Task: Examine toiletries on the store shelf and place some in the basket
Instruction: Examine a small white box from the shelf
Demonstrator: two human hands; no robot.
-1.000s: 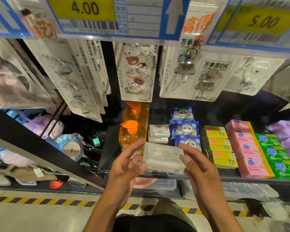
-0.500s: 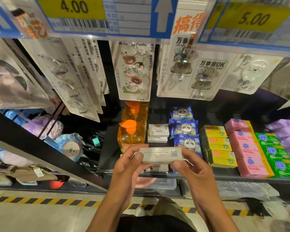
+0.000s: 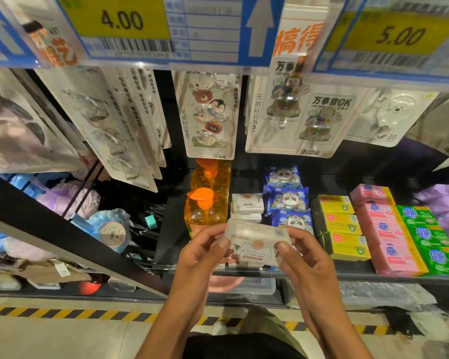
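I am pinching the white soap box (image 3: 255, 242) by its short ends, left hand (image 3: 202, 255) on one, right hand (image 3: 306, 260) on the other, so its long axis is running side to side between my thumbs. It is hovering just in front of the shelf (image 3: 389, 278) edge, the orange pump bottle (image 3: 200, 216) close behind on the left. No basket is showing, so I am judging either hand equally near.
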